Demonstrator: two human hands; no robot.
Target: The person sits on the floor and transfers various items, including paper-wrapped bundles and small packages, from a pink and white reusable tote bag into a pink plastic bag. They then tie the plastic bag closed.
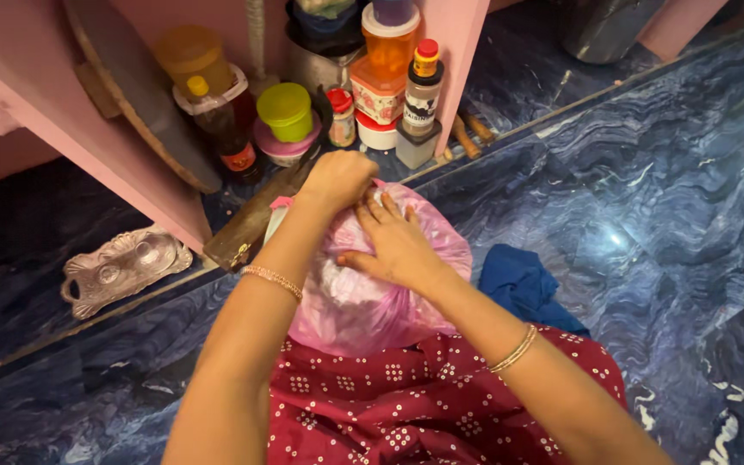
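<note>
A pink plastic bag (363,301) sits in the middle of the scene, on the dark blue marbled floor just in front of the person's lap. It is thin and translucent, bulging and rounded, with a pale mass showing dimly through its crinkled skin. Its top is gathered toward the far side, where the plastic bunches into folds. The bag's near edge rests against the red dotted cloth, and its far end lies close to the open pink shelf. What is inside cannot be made out.
</note>
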